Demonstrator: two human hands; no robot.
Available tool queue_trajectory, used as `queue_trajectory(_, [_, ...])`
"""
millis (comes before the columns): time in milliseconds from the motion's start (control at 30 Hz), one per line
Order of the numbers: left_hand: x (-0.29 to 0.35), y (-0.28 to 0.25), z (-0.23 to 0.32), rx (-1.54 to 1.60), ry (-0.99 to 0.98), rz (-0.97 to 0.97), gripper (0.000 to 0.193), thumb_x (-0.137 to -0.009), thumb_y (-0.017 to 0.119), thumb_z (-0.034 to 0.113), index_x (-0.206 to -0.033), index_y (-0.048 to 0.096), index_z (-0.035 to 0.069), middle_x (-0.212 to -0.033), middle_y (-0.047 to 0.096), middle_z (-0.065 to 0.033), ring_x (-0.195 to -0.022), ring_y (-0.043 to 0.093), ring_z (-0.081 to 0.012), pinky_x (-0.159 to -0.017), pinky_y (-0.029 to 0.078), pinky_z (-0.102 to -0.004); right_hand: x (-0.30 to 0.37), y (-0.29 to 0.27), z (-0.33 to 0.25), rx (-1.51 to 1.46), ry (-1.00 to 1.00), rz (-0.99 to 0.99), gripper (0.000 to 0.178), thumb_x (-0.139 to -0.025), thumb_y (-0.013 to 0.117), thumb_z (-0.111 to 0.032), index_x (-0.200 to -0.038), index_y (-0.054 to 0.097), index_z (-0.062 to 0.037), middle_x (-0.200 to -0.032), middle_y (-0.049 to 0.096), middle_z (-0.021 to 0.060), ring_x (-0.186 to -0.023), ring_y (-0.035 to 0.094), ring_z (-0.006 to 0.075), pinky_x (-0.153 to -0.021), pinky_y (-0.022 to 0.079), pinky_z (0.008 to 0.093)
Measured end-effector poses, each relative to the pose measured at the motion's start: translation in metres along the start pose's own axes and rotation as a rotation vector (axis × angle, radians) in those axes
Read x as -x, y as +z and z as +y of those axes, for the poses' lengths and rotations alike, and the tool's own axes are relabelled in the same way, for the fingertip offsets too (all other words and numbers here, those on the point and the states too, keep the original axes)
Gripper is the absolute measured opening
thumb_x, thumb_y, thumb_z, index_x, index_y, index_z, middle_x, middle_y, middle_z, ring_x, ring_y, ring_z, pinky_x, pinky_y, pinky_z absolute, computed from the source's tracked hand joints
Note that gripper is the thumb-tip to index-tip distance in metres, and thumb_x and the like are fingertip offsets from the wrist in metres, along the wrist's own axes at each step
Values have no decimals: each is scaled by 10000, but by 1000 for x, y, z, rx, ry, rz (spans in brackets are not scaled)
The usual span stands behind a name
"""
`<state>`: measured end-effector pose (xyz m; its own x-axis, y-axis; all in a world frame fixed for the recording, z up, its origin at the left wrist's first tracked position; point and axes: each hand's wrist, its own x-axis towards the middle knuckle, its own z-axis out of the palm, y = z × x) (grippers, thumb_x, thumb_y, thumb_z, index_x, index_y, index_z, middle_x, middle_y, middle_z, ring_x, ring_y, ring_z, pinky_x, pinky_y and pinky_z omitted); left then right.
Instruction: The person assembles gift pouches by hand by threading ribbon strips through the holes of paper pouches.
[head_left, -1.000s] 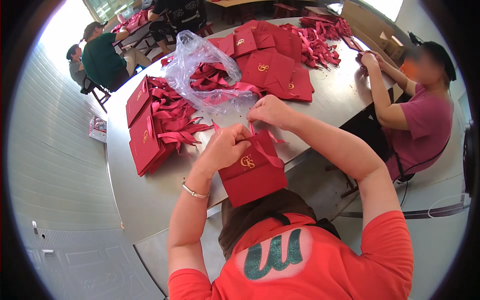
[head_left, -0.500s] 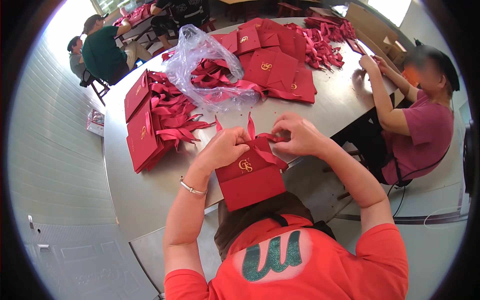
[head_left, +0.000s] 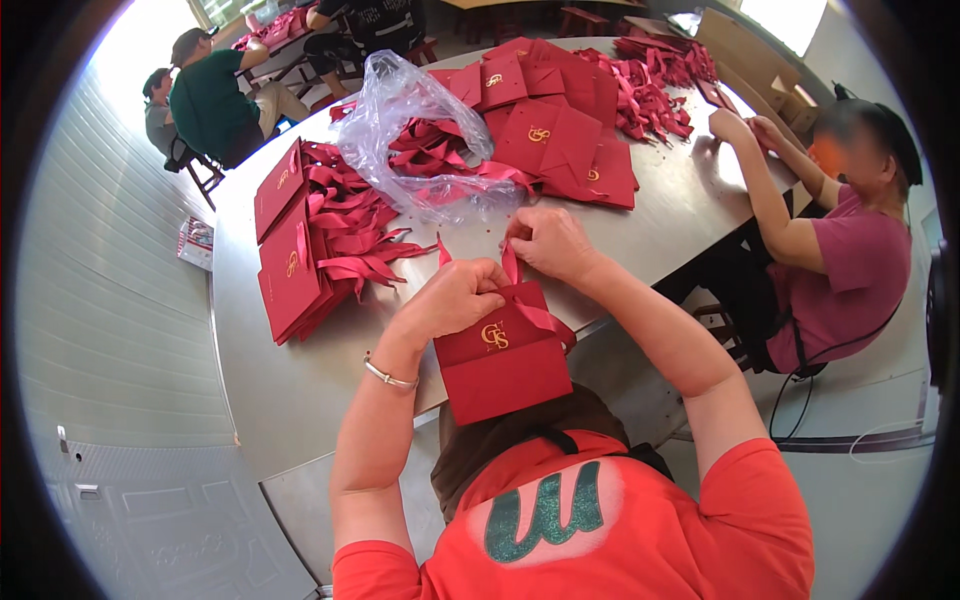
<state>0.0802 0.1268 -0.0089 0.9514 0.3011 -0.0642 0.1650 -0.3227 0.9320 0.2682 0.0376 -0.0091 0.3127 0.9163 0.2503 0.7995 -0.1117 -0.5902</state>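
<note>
A red paper gift bag (head_left: 505, 375) with a gold emblem lies flat at the table's near edge, over my lap. My left hand (head_left: 455, 300) is closed on its upper edge, thumb towards the front. Just beyond that edge, my right hand (head_left: 553, 243) pinches a red ribbon (head_left: 512, 262) that stands up from the bag. Another ribbon end (head_left: 443, 250) rises beside my left hand. One ribbon loop (head_left: 540, 318) droops across the bag's front right side.
On the metal table (head_left: 300, 400), a stack of ribboned red bags (head_left: 290, 265) lies left. Clear plastic wrap (head_left: 370, 150) and a larger bag pile (head_left: 560, 130) lie beyond. A co-worker (head_left: 850, 240) sits at the right, handling a bag. Other people (head_left: 215, 105) sit far left.
My right hand has moved left and away from me, from the bag's right corner to the upright ribbon. My left hand stays on the bag's upper edge.
</note>
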Motion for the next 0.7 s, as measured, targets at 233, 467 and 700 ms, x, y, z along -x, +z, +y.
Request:
queue_trajectory(233, [4,-1,17,-39,-24,0,182,-814,644,-14,-993,632,-48,-824,702,-111,-759,655,-143,-681,510,-289,3,-5,14,-346,-35,-96,181,-788,646,-144,-882,718,-6,-761,698,106,-725,660,204,-684,516,335])
queue_trajectory(467, [4,-2,19,-108,-15,-16,169,-839,632,-37,-1007,616,-36,-818,689,-54,-746,612,-85,-667,491,-244,3,4,11,-374,107,-78,228,-840,736,-190,-889,713,32,-727,683,61,-681,598,84,-621,489,270])
queue_trajectory(700, [3,-1,15,-86,-11,-41,158,-835,640,-34,-990,614,-37,-799,679,-44,-735,605,-78,-656,485,-238,-12,5,19,-325,90,127,214,-829,741,-185,-866,718,25,-726,687,65,-636,580,66,-589,477,253])
